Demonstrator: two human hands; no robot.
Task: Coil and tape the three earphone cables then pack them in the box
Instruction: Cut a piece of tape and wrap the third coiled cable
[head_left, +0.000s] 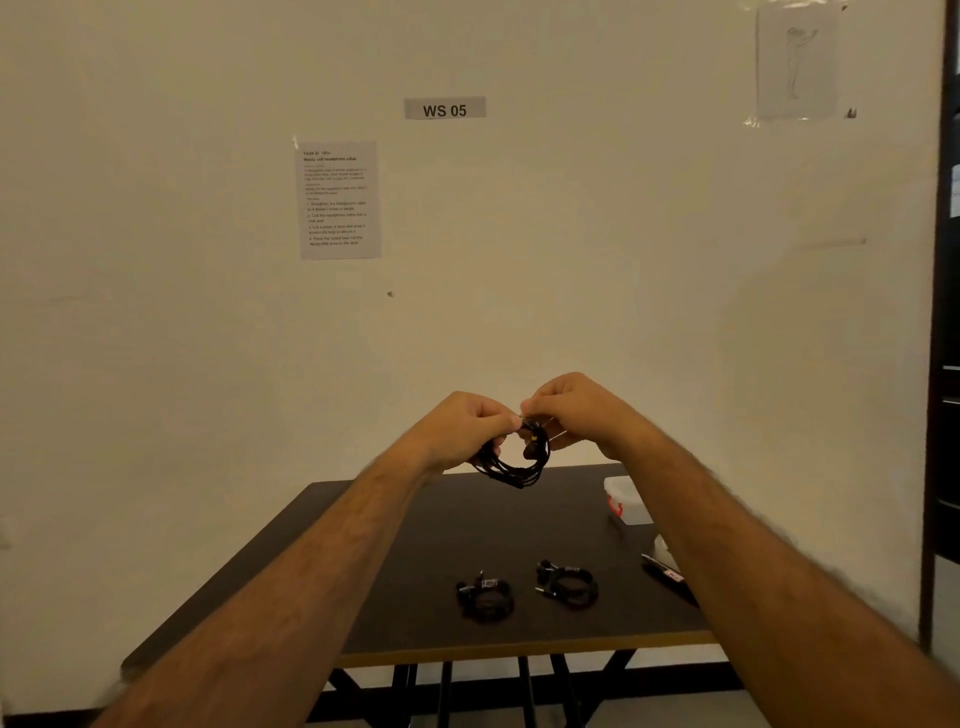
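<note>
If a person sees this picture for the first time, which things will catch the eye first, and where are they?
First the two hands raised mid-frame: the left hand and right hand together hold a coiled black earphone cable above the dark table. Below them, two more coiled cables lie side by side near the table's front edge. On the wall behind, a sign reads "WS 05".

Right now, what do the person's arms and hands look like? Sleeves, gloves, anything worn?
Both forearms are bare as far as the frame shows, with no sleeves in view. The left hand and right hand are ungloved. No watch, ring or wristband shows, and no markings.
</note>
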